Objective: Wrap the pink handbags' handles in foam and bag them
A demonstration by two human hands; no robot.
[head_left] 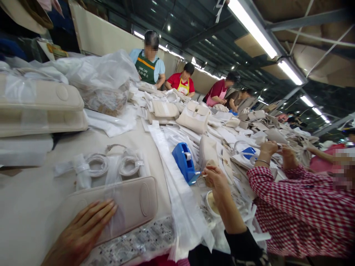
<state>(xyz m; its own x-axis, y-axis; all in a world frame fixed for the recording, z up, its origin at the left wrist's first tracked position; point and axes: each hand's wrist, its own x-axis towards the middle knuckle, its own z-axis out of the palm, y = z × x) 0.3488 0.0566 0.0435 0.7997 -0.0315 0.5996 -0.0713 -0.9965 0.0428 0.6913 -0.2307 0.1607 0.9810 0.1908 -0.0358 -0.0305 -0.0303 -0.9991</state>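
My left hand [85,229] lies flat, fingers stretched out, on a beige handbag [130,195]. The bag rests on the table with a translucent white wrap around its middle. Just behind it sit two coiled straps wrapped in white [97,165]. My right hand [217,181] is closed in a pinch at the cutting end of a blue tape dispenser [183,162], on what looks like the end of the clear tape; the strip itself is hard to make out. Long white wrapping strips [177,192] run between my two hands.
Wrapped beige bags [41,99] are stacked at the left, beside a large clear plastic bag [97,77]. Many bags and papers [194,116] pile along the table. A co-worker in a checked red sleeve [294,192] works close on my right; several other people stand across the table.
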